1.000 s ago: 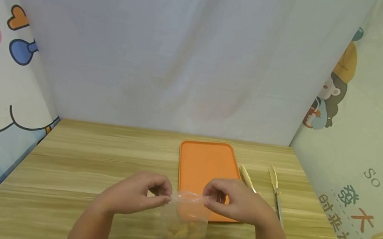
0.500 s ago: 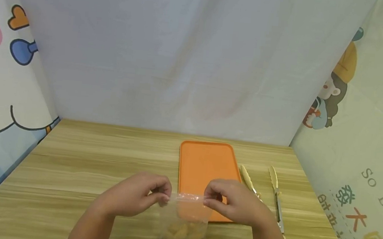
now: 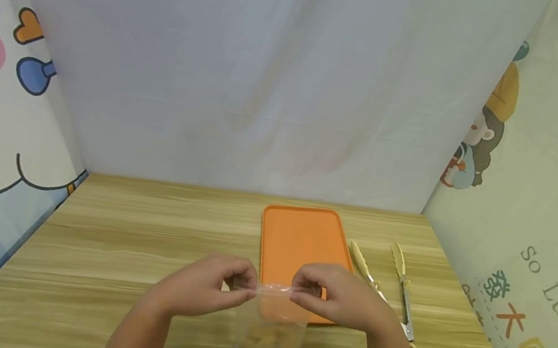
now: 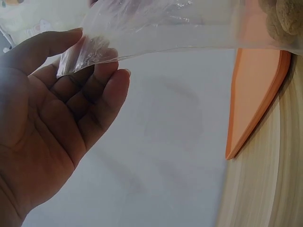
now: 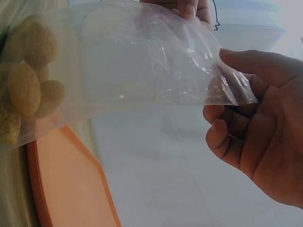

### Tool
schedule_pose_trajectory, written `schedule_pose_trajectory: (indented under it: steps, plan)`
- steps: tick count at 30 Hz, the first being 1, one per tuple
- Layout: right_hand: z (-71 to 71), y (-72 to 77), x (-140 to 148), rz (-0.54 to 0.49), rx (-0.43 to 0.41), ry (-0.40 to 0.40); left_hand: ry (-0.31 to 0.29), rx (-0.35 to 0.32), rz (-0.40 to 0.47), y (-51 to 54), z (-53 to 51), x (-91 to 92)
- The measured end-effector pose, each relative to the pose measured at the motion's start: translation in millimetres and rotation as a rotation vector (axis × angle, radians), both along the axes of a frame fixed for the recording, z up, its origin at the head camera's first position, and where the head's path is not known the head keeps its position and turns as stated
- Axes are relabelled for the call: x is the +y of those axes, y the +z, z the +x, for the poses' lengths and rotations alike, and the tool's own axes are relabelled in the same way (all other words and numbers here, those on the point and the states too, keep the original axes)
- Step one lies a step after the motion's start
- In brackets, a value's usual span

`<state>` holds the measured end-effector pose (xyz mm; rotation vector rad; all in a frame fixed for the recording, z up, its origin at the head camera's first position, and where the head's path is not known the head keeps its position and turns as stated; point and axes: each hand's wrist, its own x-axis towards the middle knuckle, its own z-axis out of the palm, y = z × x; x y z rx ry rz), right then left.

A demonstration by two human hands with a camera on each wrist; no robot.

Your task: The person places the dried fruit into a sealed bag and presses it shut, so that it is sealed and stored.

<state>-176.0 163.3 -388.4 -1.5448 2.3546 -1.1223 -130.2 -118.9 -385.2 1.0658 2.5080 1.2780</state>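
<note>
A clear plastic bag (image 3: 270, 313) stands upright at the front middle of the table, with several tan, oval, rough-skinned pieces (image 5: 24, 87) at its bottom. My left hand (image 3: 210, 285) pinches the left end of the bag's top edge between thumb and fingers. At the other end, my right hand (image 3: 335, 294) pinches the same edge. In the left wrist view, crinkled plastic lies between the thumb and curled fingers of the left hand (image 4: 61, 104). The right wrist view shows the right hand (image 5: 270, 113) holding the bag's corner. Between the hands the top edge is drawn nearly straight.
Behind the bag lies an orange tray (image 3: 303, 238), partly seen through the plastic. Tongs (image 3: 404, 287) with cream tips lie spread to its right, partly hidden by the right arm. A white curtain (image 3: 267, 83) hangs along the table's back edge.
The bag's top edge has gone from slightly parted to a flatter line. Both hands have moved a little closer together along it. Tray and tongs have stayed in place.
</note>
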Motion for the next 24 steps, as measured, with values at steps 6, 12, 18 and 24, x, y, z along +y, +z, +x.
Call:
schedule_pose_trajectory:
  steps: [6, 12, 18, 24]
  plan:
    - [0.6, 2.0, 2.6, -0.017, 0.037, 0.020, 0.010, 0.011, -0.008, -0.5, 1.3, 3.5]
    - [0.7, 1.6, 3.2, -0.054, 0.096, 0.029, -0.007, 0.108, -0.006, -1.5, 0.9, 6.3]
    - [0.5, 1.7, 2.9, -0.076, 0.128, 0.027, -0.008, 0.118, 0.000, -1.9, 0.1, 7.1]
    - [2.5, 0.0, -1.1, -0.050, 0.089, 0.010, -0.021, 0.017, 0.038, -5.3, -1.1, 10.7]
